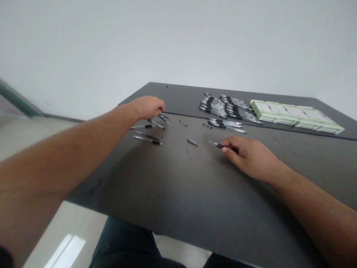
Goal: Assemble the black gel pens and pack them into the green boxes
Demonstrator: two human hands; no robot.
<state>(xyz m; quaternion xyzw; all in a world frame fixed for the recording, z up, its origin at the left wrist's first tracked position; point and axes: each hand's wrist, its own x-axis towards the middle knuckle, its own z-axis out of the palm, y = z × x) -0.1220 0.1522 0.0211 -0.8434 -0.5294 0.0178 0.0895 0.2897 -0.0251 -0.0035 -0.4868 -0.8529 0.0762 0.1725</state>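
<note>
My right hand (248, 156) holds a pen (216, 144) with a black grip between thumb and fingers, its tip pointing left, just above the dark table (167, 186). Stretched out to the far left, my left hand (150, 107) has its fingers curled downward and closed; whatever is in them is hidden. Just below those fingers lie loose pen parts (165, 119). Nearer me are clear pen barrels with black grips (147, 140). Between my hands lie a pen cap (192, 142), another cap (183, 123) and a tiny clear piece (188, 151).
Several pens are stacked in bundles (213, 106) toward the back, with a smaller row of pens (225, 123) in front. White and green boxes (295, 113) stand at the back right. A seam runs across the table, and a pale wall (178, 44) rises behind it.
</note>
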